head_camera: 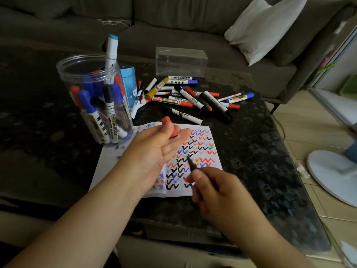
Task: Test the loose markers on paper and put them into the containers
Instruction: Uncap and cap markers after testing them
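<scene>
A white paper (204,149) covered with red, blue and black check marks lies on the dark table. My right hand (218,192) grips a marker (191,165) with its dark tip on the paper. Over the sheet's left half, my left hand (154,151) pinches a red cap (170,127) between thumb and fingers. A heap of loose markers (193,97) lies beyond the paper. A clear round jar (92,97) at the left holds several markers. A blue container (129,82) stands behind it.
A clear rectangular box (181,61) stands behind the heap. A grey sofa with a white cushion (264,29) runs along the back. At the right, a white fan base (332,175) sits on the tiled floor past the table edge.
</scene>
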